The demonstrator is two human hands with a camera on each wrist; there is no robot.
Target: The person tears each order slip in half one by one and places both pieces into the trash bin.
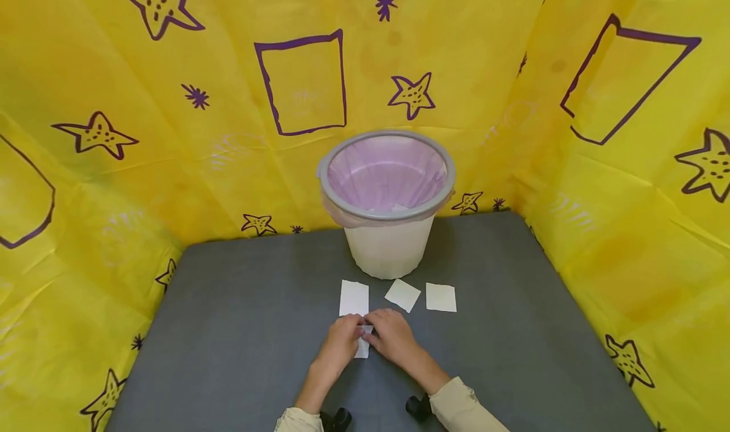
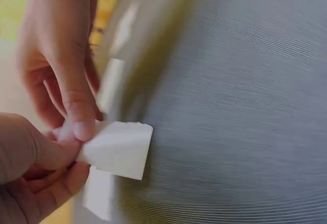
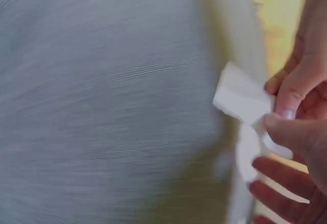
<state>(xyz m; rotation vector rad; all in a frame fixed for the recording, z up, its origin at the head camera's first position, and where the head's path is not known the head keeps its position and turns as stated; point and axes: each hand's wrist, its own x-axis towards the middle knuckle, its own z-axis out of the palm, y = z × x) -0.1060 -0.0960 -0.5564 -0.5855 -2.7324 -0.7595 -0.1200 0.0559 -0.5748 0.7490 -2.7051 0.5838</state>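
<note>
Both hands meet over the table, holding one small piece of white paper (image 2: 120,150) between them. My left hand (image 1: 340,341) pinches the paper between thumb and fingers, plainly seen in the left wrist view. Thumb and fingertips of my right hand (image 1: 395,338) grip it right beside the left thumb. The paper's free part sticks out from the fingertips toward me, and the part between the fingers is hidden. Just beyond the hands lies a white paper rectangle (image 1: 354,298). Two squarer pieces, a tilted paper (image 1: 402,295) and a straighter paper (image 1: 441,298), lie to its right.
A white bin (image 1: 390,248) with a grey rim and a pinkish-purple liner stands at the table's back, behind the papers. The dark grey table (image 1: 245,330) is enclosed by a yellow cloth (image 1: 228,166) with purple drawings at the back and sides.
</note>
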